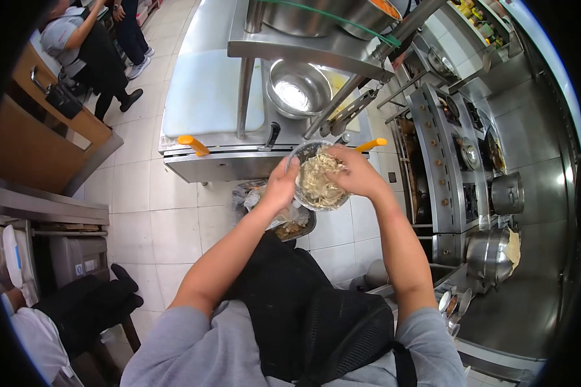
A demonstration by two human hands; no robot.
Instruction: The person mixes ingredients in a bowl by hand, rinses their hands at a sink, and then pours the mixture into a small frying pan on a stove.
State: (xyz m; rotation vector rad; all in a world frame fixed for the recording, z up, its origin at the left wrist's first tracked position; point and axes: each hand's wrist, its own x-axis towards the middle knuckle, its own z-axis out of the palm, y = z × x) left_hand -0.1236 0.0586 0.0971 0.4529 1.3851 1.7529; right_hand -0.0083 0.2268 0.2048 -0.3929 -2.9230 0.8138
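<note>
A shiny round bowl (298,197) is held up in front of the counter, in the middle of the head view. Inside it lies a pale, shredded food mixture (319,184), whose kind I cannot make out. My left hand (282,185) grips the bowl's left rim, thumb on the inner side. From the right, my right hand (355,171) reaches over the rim with its fingers curled into the shredded mixture; the fingertips are partly hidden in it. Beyond the bowl, an empty metal mixing bowl (299,89) stands on the counter.
The steel counter (284,132) carries a white cutting board (206,90) and yellow-orange handles (193,145) at its edge. A bagged waste bin (294,226) stands below. Overhead is a steel shelf (303,46) with pots. A stove (442,161) lies right; other people (100,58) stand left.
</note>
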